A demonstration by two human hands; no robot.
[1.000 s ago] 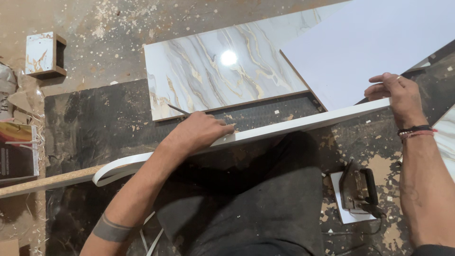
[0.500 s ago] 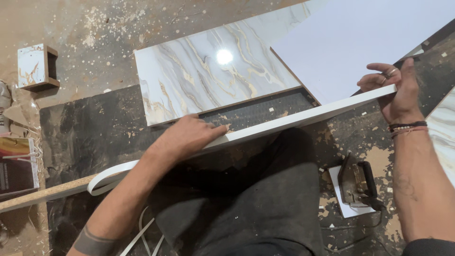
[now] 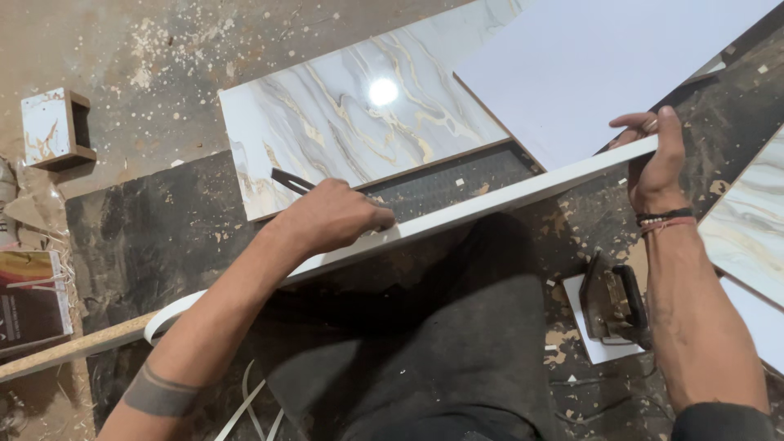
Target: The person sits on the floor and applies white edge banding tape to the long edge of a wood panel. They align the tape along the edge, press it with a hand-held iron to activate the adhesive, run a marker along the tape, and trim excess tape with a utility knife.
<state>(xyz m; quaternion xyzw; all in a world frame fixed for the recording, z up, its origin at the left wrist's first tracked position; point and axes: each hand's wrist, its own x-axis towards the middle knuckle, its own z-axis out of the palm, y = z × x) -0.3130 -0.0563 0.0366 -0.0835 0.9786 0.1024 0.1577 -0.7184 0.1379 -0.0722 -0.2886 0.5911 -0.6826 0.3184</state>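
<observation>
I see my left hand pressing flat on one white board; my right hand's grip clamps its end.

Two hands, three marbled panels, one iron.

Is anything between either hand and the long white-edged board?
Nothing visible. The left hand presses directly on the board's white edge, a dark tool sticking out behind it; the right hand grips the far end.
</observation>
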